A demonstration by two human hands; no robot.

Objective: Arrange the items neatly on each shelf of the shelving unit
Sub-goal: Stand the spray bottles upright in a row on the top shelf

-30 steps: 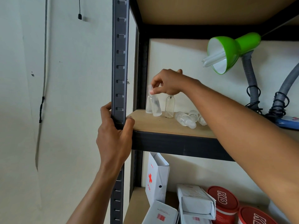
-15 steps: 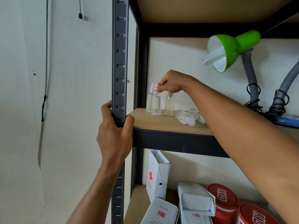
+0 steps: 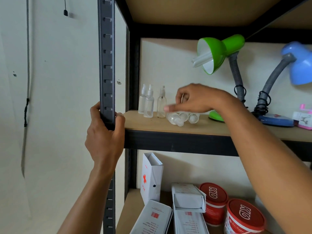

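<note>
Three upright spray bottles (image 3: 148,105), two desk lamps (image 3: 217,53) and two red tubs (image 3: 213,203).

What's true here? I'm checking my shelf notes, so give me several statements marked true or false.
Three spray bottles stand upright at the left of the upper shelf. True.
The left hand grips the shelving post. True.
The right hand lifts an upright bottle. False: it is at the lying bottles, grip unclear.
The red tubs sit beside the green lamp. False: they are on the lower shelf.
</note>
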